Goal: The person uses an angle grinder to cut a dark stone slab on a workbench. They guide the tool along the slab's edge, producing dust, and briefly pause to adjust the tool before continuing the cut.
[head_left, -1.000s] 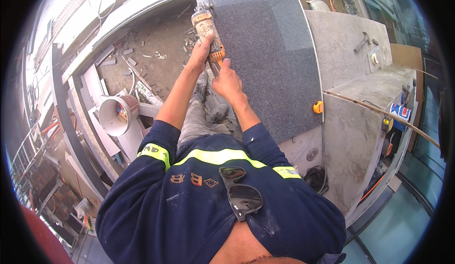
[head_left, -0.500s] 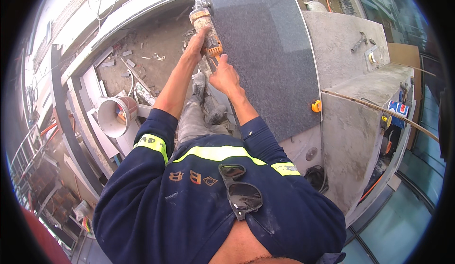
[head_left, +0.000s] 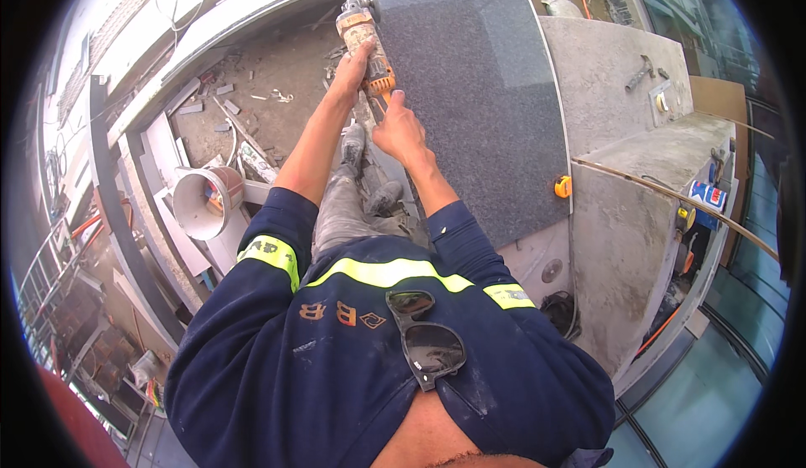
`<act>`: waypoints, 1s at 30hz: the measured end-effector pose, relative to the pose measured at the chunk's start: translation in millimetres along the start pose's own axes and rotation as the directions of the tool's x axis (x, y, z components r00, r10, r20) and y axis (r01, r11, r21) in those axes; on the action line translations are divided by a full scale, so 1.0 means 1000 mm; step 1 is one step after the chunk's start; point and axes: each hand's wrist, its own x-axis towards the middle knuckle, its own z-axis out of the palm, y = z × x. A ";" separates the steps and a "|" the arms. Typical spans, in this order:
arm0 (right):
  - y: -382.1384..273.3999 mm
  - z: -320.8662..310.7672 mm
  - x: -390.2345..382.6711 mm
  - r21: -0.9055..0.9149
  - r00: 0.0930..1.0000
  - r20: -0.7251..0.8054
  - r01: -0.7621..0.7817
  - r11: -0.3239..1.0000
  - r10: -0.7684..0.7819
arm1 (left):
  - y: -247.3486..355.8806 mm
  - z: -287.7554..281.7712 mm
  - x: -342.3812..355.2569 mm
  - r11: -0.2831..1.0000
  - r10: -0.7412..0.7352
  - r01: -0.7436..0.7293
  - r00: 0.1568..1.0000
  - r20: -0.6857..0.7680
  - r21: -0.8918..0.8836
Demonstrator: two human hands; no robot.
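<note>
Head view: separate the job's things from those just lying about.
In use:
dusty orange angle grinder, in left hand and right hand
dark grey speckled slab

Apparently lying about:
yellow rounded tape measure
grey metal-headed hammer
white round bucket

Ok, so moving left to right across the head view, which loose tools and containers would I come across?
White bucket, angle grinder, orange tape measure, hammer, blue-and-white container.
</note>
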 end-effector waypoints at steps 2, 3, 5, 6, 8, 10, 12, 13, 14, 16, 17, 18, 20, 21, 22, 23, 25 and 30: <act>-0.003 0.002 0.011 -0.002 1.000 -0.008 -0.001 1.000 0.001 | 0.004 -0.001 0.009 1.000 -0.021 0.022 0.999 -0.036 0.016; -0.003 0.003 0.014 -0.003 1.000 -0.012 -0.001 1.000 0.001 | 0.005 -0.001 0.013 1.000 -0.006 0.006 1.000 -0.026 0.024; -0.003 0.003 0.015 -0.014 0.999 -0.033 0.010 1.000 -0.010 | 0.006 -0.002 0.015 0.999 0.001 0.000 1.000 -0.025 0.043; -0.002 0.003 0.013 -0.023 0.999 -0.043 0.011 1.000 -0.012 | 0.004 -0.002 0.012 1.000 -0.002 0.003 1.000 -0.018 0.024; -0.001 0.003 0.001 -0.012 0.999 -0.035 0.022 1.000 -0.023 | 0.000 0.000 0.004 1.000 -0.023 0.023 1.000 -0.014 -0.006; 0.002 0.002 -0.016 -0.013 1.000 -0.028 0.013 1.000 -0.013 | -0.007 0.005 -0.012 1.000 -0.005 0.005 1.000 -0.022 -0.013; 0.008 0.001 -0.037 -0.020 1.000 -0.016 -0.013 1.000 0.013 | -0.017 0.007 -0.034 1.000 0.000 0.000 1.000 -0.024 -0.001; 0.010 0.001 -0.043 -0.025 1.000 -0.011 -0.016 1.000 0.016 | -0.019 0.009 -0.041 1.000 0.006 -0.006 1.000 -0.024 0.002; 0.012 0.001 -0.047 -0.030 1.000 -0.007 -0.018 0.999 0.018 | -0.021 0.012 -0.046 1.000 0.016 -0.016 1.000 -0.020 0.001; 0.016 0.004 -0.047 -0.031 1.000 -0.008 -0.027 0.999 0.027 | -0.023 0.014 -0.049 0.999 0.035 -0.035 0.999 -0.033 -0.001; 0.017 0.005 -0.045 -0.027 0.999 -0.012 -0.032 0.999 0.031 | -0.023 0.013 -0.046 0.999 0.033 -0.033 0.999 -0.025 -0.009; 0.018 0.007 -0.040 -0.023 0.999 -0.017 -0.034 0.999 0.034 | -0.024 0.011 -0.042 1.000 0.022 -0.022 1.000 -0.018 -0.014; 0.021 0.009 -0.034 -0.030 0.999 -0.020 -0.042 0.999 0.041 | -0.027 0.008 -0.030 0.999 0.028 -0.028 1.000 0.005 -0.030; 0.017 0.008 -0.024 -0.027 0.999 -0.045 -0.008 1.000 0.006 | -0.026 0.004 -0.020 0.996 0.079 -0.078 0.997 0.026 -0.048; 0.016 0.007 -0.021 -0.016 0.998 -0.059 0.020 1.000 -0.021 | -0.026 0.000 -0.013 0.998 0.069 -0.069 0.997 0.022 -0.004; 0.011 0.003 -0.015 -0.023 0.999 -0.044 0.025 0.999 -0.026 | -0.024 0.001 -0.005 0.997 0.070 -0.069 0.997 -0.019 0.023; -0.004 -0.003 -0.006 -0.044 0.998 -0.046 -0.035 0.998 0.033 | -0.015 0.003 0.008 0.992 0.102 -0.098 0.993 -0.062 0.078; -0.014 -0.006 0.002 -0.048 0.999 -0.028 -0.031 0.998 0.029 | -0.007 -0.002 0.017 0.997 0.077 -0.077 0.997 0.005 0.023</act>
